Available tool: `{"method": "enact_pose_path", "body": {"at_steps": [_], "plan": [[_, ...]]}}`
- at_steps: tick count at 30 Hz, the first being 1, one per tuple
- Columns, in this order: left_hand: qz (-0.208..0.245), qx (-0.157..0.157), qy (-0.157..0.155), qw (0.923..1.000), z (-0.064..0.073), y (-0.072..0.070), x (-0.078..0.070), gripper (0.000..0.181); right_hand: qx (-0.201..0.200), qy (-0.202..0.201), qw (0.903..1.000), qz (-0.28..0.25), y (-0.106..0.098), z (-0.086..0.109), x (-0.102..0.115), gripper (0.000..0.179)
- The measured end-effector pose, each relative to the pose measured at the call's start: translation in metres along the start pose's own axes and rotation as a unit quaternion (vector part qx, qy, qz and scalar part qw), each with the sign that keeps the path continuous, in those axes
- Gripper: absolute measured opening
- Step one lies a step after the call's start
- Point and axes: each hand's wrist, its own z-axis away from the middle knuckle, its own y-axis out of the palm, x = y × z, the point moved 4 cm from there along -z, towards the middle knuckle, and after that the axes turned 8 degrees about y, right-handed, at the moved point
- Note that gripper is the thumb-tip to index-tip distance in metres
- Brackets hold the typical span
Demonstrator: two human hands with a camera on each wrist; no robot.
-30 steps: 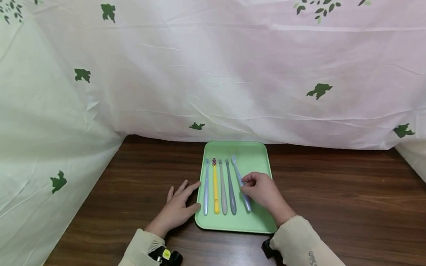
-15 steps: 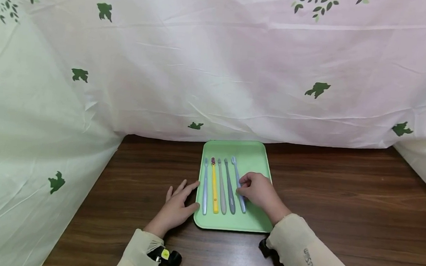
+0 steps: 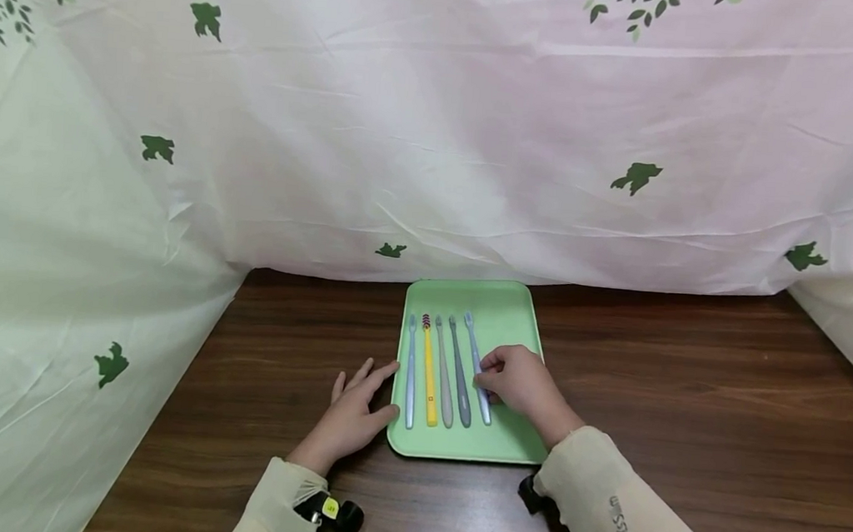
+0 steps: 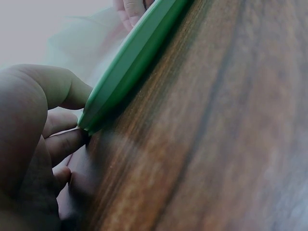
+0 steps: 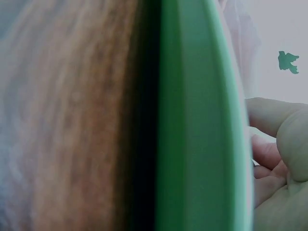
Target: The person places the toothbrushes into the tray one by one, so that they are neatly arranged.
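Note:
A light green tray (image 3: 517,306) lies on the table, with several toothbrushes side by side in it, heads toward the far end. From left to right are a pale blue toothbrush (image 3: 411,382), a yellow toothbrush (image 3: 430,375), a light grey toothbrush (image 3: 444,380), a dark grey toothbrush (image 3: 461,386) and a blue toothbrush (image 3: 474,345). My right hand (image 3: 526,382) pinches the blue toothbrush by its handle between thumb and fingers. The tray wall hides those fingertips in the right wrist view. With fingers spread, my left hand (image 3: 350,419) touches the tray's left rim (image 4: 103,86).
Dark brown wooden table (image 3: 686,403) surrounds the tray. A white cloth (image 3: 437,133) printed with green birds and leaves hangs behind and along both sides. The tray's far edge is close to this cloth.
The blue toothbrush and my right hand have shifted slightly left, and its handle end has swung closer to the dark grey toothbrush. My left hand has stayed at the rim.

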Motion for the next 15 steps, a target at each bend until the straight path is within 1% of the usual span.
{"method": "enact_pose_path", "body": {"at_steps": [4,8,12,15], "plan": [[-0.001,0.001,0.001,1.0000,0.000,0.001,-0.002,0.059,0.003,0.004,1.0000,0.004,-0.001,0.002,-0.001,0.016],[-0.003,0.003,0.002,1.0000,0.000,0.000,-0.002,0.060,0.003,-0.002,0.9999,0.009,-0.003,0.007,-0.001,0.017],[-0.007,-0.001,0.003,1.0000,0.000,-0.001,0.000,0.060,-0.003,-0.015,0.9997,0.017,-0.010,0.017,0.000,0.019],[-0.012,-0.006,0.001,0.9999,0.002,-0.002,0.004,0.059,-0.012,-0.040,0.9989,0.021,-0.017,0.028,0.001,0.019]]}}
